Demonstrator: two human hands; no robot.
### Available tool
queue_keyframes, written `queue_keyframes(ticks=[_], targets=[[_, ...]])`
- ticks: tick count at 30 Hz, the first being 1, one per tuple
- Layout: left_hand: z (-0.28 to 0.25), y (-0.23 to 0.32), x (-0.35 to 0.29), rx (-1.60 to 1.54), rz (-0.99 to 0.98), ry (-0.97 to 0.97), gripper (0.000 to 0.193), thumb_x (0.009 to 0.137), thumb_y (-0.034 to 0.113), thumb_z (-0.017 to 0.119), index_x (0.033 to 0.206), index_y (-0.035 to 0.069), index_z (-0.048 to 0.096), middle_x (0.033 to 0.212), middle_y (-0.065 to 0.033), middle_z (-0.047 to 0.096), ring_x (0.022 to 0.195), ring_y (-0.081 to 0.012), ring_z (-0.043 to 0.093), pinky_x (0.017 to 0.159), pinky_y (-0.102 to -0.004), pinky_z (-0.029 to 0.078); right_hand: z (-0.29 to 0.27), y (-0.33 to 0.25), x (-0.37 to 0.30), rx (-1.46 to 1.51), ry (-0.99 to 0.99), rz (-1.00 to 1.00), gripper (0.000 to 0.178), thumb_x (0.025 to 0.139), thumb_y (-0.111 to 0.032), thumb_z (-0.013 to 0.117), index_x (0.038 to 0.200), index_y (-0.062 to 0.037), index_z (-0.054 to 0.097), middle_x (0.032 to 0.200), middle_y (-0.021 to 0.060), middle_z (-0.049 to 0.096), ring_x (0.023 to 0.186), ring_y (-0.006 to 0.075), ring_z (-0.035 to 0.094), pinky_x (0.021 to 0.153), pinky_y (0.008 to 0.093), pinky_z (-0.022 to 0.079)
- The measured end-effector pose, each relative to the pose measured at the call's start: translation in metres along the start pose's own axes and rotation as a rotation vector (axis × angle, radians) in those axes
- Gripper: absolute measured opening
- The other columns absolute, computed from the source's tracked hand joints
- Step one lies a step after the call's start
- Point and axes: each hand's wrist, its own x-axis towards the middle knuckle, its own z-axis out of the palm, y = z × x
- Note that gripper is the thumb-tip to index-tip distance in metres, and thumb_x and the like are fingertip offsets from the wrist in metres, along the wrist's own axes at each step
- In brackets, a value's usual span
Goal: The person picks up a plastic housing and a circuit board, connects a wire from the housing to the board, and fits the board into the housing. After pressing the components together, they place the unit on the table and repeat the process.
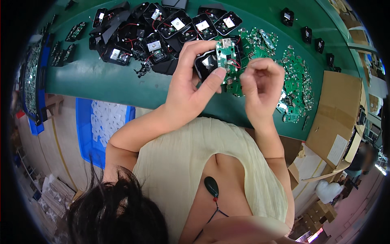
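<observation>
My left hand (185, 91) grips a black plastic housing (202, 70) with a green circuit board (222, 53) at its right side, thumb in front and index finger over the top. The board has a metal connector at its upper end, and red wires show beside it. Just right of it, my right hand (264, 83) is raised with its fingers curled toward the thumb; whatever they pinch, if anything, is too small to tell. Loose green circuit boards (295, 81) lie in a heap beyond and right of this hand.
Black housings (176, 25) with wires are piled along the far side of the green table (105, 83). A blue bin (84, 134) of white plastic pieces stands below its near edge. A cardboard box (335, 110) stands at right; a rack of boards (32, 81) is at left.
</observation>
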Motion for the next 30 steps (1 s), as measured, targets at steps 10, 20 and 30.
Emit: queue_keyframes(ticks=[10, 20, 30], targets=[[-0.013, 0.001, -0.005, -0.267, -0.165, -0.306, 0.048, 0.084, -0.003, 0.040, 0.130, 0.004, 0.027, 0.126, -0.0117, 0.041, 0.116, -0.0186, 0.040, 0.097, -0.0315, 0.031, 0.001, -0.012, 0.002, -0.610, -0.118, -0.274, 0.053, 0.066, -0.003, 0.072, 0.114, -0.0045, 0.049, 0.094, 0.0105, 0.048, 0.072, 0.0172, 0.051, 0.054, 0.0251, 0.046], [-0.013, -0.002, 0.006, -0.579, -0.595, -0.170, 0.034, 0.085, 0.006, 0.049, 0.119, 0.002, 0.045, 0.107, -0.0052, 0.054, 0.097, -0.0136, 0.053, 0.086, -0.0279, 0.044, 0.008, -0.024, -0.006, -0.471, -0.267, -0.315, 0.053, 0.063, -0.004, 0.072, 0.112, -0.0038, 0.052, 0.087, 0.0097, 0.050, 0.066, 0.0210, 0.053, 0.053, 0.0307, 0.045], [-0.008, -0.006, -0.008, -0.240, -0.328, -0.102, 0.030, 0.086, 0.002, 0.046, 0.116, 0.004, 0.044, 0.100, -0.0027, 0.054, 0.088, -0.0100, 0.053, 0.076, -0.0241, 0.045, 0.002, -0.009, -0.001, -0.487, -0.230, -0.501, 0.031, 0.059, 0.002, 0.070, 0.089, -0.0045, 0.063, 0.080, 0.0058, 0.050, 0.062, 0.0186, 0.050, 0.050, 0.0271, 0.042]])
